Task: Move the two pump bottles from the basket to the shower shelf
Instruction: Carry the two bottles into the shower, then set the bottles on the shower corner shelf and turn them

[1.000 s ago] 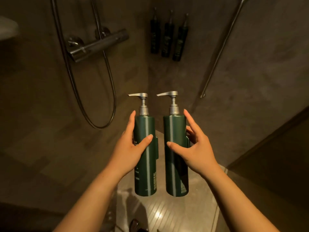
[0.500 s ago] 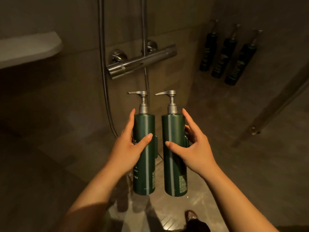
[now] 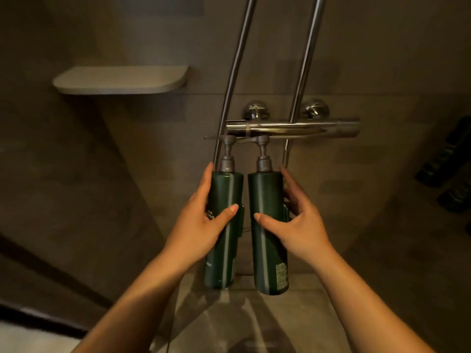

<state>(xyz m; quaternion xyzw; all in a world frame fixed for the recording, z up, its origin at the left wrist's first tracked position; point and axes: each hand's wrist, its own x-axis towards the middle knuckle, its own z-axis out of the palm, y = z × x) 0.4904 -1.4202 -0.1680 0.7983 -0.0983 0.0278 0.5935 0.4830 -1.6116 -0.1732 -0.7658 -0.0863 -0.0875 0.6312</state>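
The 2 green pump bottles [image 3: 224, 225] [image 3: 270, 233] are held upright, 1 wrapped in each of the left hand [image 3: 201, 225] and right hand [image 3: 295, 225] (mid-air, below the mixer bar [image 3: 293, 128]). They should be raised leftward and set level onto the shower shelf [image 3: 119, 80].

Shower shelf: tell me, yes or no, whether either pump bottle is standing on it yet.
No: the shower shelf is bare, and the left hand and right hand each hold a pump bottle below it.
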